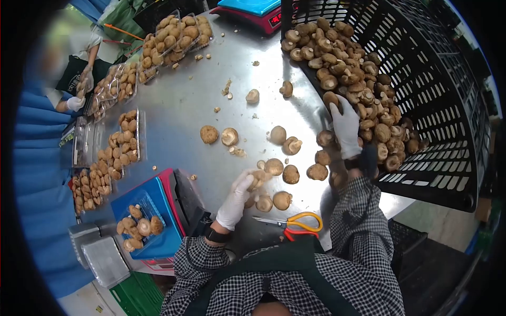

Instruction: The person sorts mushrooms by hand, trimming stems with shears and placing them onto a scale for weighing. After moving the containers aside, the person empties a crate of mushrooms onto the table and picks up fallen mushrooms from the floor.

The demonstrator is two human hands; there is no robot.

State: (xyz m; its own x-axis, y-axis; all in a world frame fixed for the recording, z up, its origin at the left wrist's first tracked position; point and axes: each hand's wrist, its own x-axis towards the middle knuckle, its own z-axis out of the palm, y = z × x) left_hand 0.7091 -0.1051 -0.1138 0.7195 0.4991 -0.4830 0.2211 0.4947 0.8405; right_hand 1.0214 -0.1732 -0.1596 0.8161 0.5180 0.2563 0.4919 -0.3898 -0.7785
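Observation:
My left hand (233, 206), in a white glove, is closed on a brown-capped mushroom (257, 179) low over the metal table (179, 126). Its outline is slightly blurred. At the near edge of the black slatted crate (421, 184), my gloved right hand (346, 128) grips another mushroom (330, 98) between thumb and fingers. A heap of mushrooms (342, 52) fills the crate's near side. Several loose mushrooms (278, 135) lie on the steel between my hands. Orange-and-yellow-handled scissors (295, 225) rest close to my body, blades pointing left.
A blue-topped scale (121, 203) at left carries a clear tray of mushrooms (139, 227). Packed mushroom trays (118, 145) line the far left edge. Another scale (253, 6) stands at the back. Across the table, a person's gloved hands (79, 97) are among the trays.

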